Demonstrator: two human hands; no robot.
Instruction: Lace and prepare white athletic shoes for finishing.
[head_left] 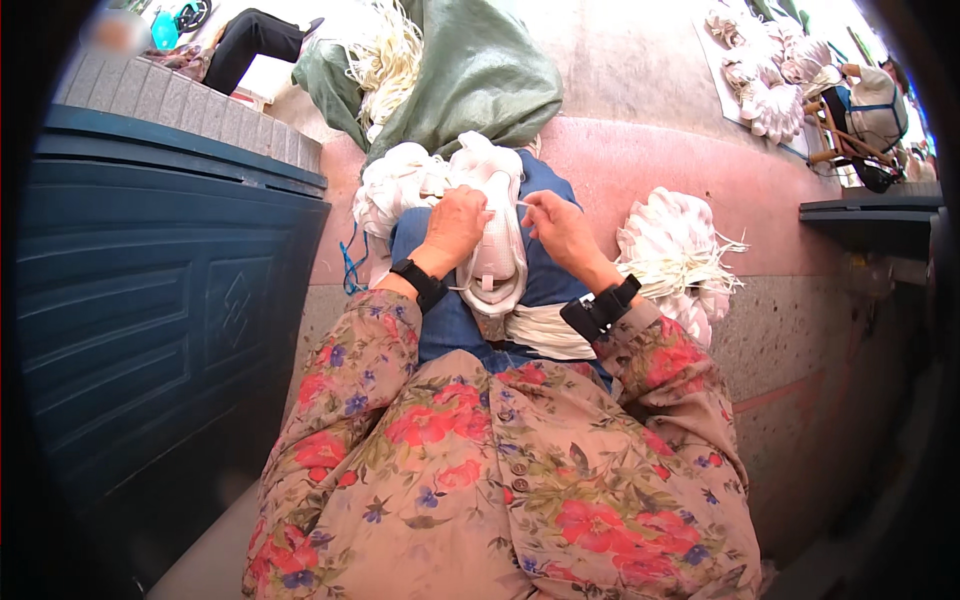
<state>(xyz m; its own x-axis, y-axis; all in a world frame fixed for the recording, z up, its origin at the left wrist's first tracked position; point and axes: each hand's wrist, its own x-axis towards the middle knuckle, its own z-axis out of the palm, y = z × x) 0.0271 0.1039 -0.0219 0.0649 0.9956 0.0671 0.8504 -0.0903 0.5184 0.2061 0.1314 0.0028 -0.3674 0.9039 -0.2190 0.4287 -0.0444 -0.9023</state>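
A white sneaker (490, 262) lies across my blue-jeaned thighs, its heel toward me and its toe pointing away. My left hand (457, 226) is closed at the left edge of its lacing opening, thumb and fingers pinched against the shoe. Just right of the shoe, my right hand (566, 232) pinches a white shoelace (524, 204) that runs toward the opening. Under my right wrist, a bundle of loose white laces (548, 331) rests on my lap. Several more white shoes (402, 188) are heaped beyond my left hand.
A green sack (480, 75) with white laces (385, 60) stands ahead. More white shoes (665, 235) topped with laces (685, 262) lie on the floor at right. A dark blue panelled door (150, 310) closes off the left. A blue cord (352, 262) hangs near my left knee; a person's dark-clad leg (250, 45) shows far left.
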